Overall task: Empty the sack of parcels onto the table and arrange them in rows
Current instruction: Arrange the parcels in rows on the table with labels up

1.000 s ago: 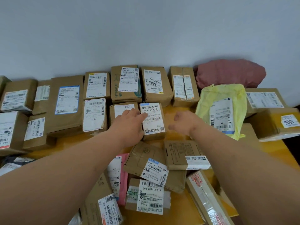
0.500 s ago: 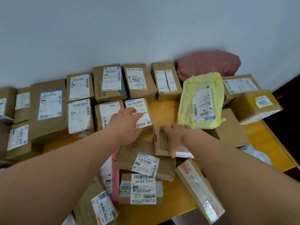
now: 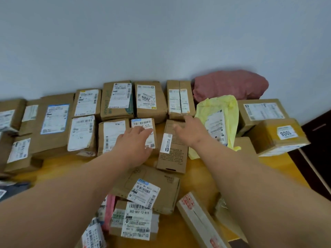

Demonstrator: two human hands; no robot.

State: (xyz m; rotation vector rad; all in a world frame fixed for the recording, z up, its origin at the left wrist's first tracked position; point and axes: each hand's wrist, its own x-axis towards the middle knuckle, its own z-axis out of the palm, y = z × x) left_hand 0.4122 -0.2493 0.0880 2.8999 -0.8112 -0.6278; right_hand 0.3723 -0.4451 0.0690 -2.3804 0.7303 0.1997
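Under rt hand fingers: small box

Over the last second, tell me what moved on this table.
The right hand took the small brown box from the loose pile and slid it up into the second row, beside the parcel under the left hand. The left hand and back row stayed put.
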